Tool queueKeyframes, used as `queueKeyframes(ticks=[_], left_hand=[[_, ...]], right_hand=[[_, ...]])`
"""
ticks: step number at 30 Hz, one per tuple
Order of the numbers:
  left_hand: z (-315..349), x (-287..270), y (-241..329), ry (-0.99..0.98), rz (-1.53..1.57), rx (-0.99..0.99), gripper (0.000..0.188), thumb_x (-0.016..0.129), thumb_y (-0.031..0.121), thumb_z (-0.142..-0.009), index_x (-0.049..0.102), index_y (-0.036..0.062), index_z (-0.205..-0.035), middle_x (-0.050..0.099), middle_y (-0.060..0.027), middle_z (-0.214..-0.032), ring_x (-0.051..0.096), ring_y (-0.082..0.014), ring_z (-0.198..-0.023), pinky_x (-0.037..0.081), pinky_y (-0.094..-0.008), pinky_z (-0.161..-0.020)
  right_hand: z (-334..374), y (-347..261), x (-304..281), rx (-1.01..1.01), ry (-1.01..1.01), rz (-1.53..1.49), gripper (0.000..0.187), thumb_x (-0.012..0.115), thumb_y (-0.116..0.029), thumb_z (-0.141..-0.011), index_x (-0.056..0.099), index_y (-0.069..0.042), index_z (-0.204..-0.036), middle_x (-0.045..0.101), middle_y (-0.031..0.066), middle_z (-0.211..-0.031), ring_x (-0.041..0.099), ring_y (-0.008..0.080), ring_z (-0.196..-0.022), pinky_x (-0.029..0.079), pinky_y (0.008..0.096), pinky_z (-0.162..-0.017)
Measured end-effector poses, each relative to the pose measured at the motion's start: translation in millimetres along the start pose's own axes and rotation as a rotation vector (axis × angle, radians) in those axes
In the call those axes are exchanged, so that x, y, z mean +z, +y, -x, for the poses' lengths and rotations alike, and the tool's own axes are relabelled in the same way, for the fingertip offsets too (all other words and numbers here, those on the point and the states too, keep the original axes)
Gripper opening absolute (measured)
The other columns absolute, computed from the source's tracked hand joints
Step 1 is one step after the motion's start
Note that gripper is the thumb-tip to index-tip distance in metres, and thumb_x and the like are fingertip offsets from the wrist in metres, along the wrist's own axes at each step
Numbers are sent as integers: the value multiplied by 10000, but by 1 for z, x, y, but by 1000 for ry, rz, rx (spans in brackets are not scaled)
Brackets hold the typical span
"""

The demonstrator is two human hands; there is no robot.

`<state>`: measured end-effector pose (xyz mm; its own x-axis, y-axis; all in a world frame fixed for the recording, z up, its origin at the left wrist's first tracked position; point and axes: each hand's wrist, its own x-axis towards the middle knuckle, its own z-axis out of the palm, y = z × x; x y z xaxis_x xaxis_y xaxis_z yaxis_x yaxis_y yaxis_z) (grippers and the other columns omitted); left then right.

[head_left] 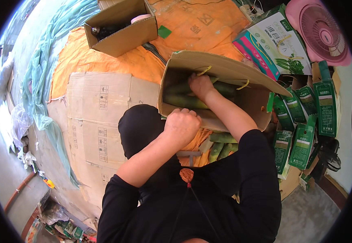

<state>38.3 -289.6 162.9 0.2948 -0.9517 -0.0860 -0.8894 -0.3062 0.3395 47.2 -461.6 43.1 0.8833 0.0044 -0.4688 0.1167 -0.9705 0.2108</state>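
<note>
An open cardboard box (220,67) lies in front of me with several long green radishes (186,100) in it. Two short yellow cords (242,84) poke through its far wall. My left hand (182,124) is closed over the box's near edge, its knuckles toward me. Reaching into the box, my right hand (200,86) rests among the radishes, right beside the left-hand cord. Its fingers are curled and partly hidden, so what they grip cannot be made out. More green radishes (223,146) lie just below the box, partly covered by my right arm.
A smaller open carton (121,34) stands at the far left on orange cloth (200,20). Flattened cardboard (99,117) covers the left. At right are a pink fan (319,34), a printed white-and-green box (279,44) and several green cartons (303,146). Teal netting (42,77) runs along the left.
</note>
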Motion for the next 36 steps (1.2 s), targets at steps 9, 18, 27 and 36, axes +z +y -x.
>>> queueKeyframes(ticks=[9,18,27,36], left_hand=[[1,2,-1,16,-14,-7,61,576,144,-668,623,124,-701,584,-12,-677,600,-189,-697,466,-314,-607],[-4,-3,1,9,-43,20,77,551,136,-728,628,134,-731,603,-17,-714,617,-188,-724,478,-319,-617],[-12,-17,16,-35,-12,-57,212,619,253,-761,675,142,-933,630,-65,-843,615,-267,-804,489,-379,-673],[-13,-15,33,-26,-64,-75,229,639,261,-753,670,153,-952,624,-74,-833,609,-285,-794,479,-383,-670]], right_hand=[[27,10,-24,145,-161,-318,323,581,-66,-748,572,-44,-1071,597,147,-1066,610,287,-957,501,382,-778],[72,30,-56,137,246,-705,464,666,-183,-750,541,-79,-1185,603,133,-1097,592,313,-980,480,419,-818],[255,84,-100,338,789,-1257,330,618,-58,-809,584,-61,-1136,636,2,-927,522,48,-714,445,198,-652],[412,31,78,1152,891,-1231,252,599,-89,-832,602,-59,-1083,645,78,-908,610,169,-814,478,277,-723]])
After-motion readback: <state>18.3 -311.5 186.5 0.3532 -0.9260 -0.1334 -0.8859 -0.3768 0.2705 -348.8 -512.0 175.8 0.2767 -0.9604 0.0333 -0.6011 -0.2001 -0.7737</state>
